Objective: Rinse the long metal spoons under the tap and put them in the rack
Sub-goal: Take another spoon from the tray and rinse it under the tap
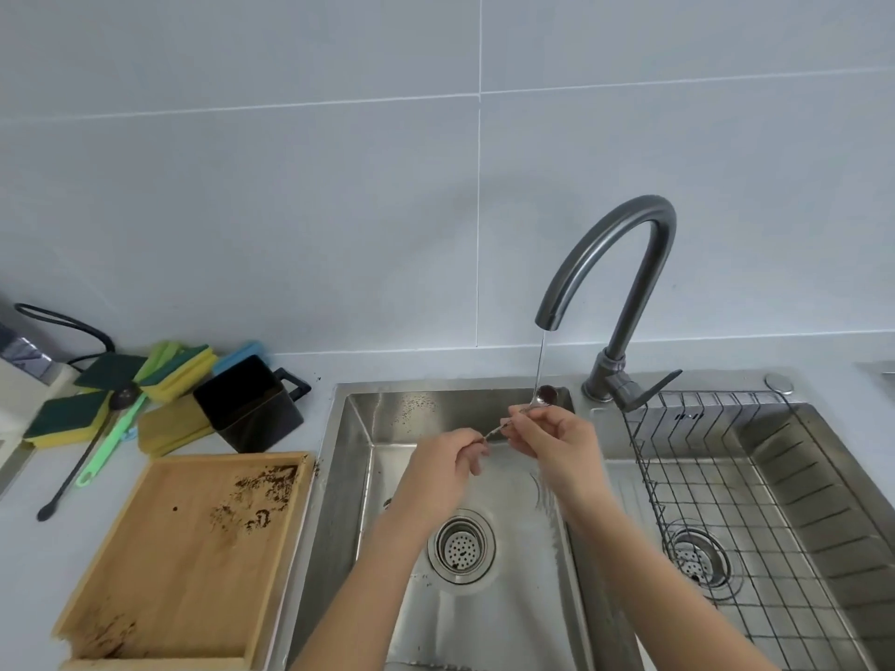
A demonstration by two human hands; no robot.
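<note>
My fingers hide most of the one spoon (pixel 541 395) I count; only its bowl shows, under the tap (pixel 624 263) stream. Left hand (pixel 448 460) pinches the handle end, right hand (pixel 557 440) pinches mid-handle. One wire rack (pixel 726 477) sits in the right basin.

Over the left basin (pixel 348 477) the room is taken — both hands and the tap (pixel 624 263) arching above its back edge. The wire rack (pixel 726 501) in the right basin lies open from above — only its near-left wall stands in the way.
</note>
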